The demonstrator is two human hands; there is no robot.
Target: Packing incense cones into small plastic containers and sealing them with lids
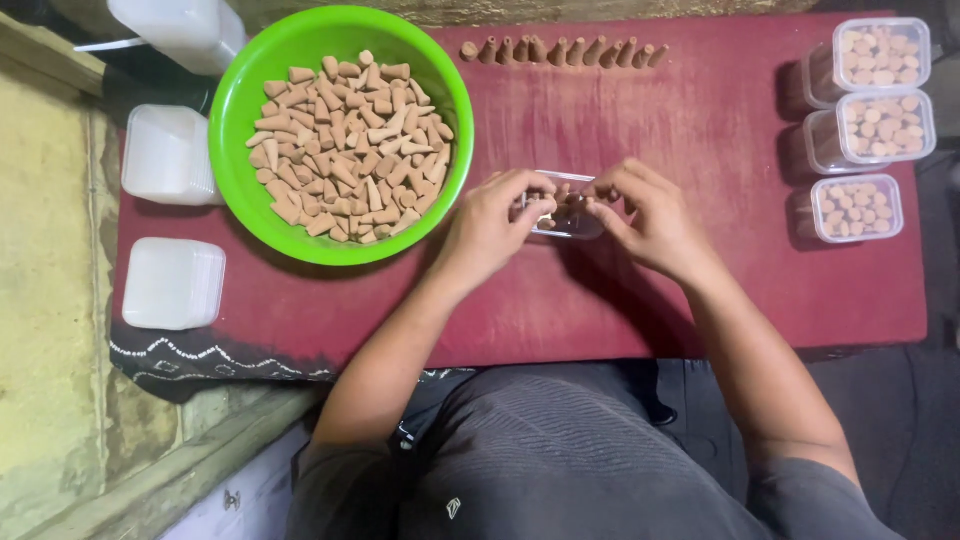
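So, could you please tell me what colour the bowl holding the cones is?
The bowl is bright green, seen clearly in the head view.

Both forearms are seen bare from wrist to above the elbow; short grey sleeves are worn at the upper arms; dark grey ribbed trousers are worn; no rings or watch are seen on the left hand [490,225] or right hand [650,220].

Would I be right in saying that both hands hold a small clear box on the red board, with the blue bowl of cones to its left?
Not quite: the bowl is green, not blue, as the head view shows. The rest stands: the left hand and right hand hold the small clear box on the red board, with the cones to its left.
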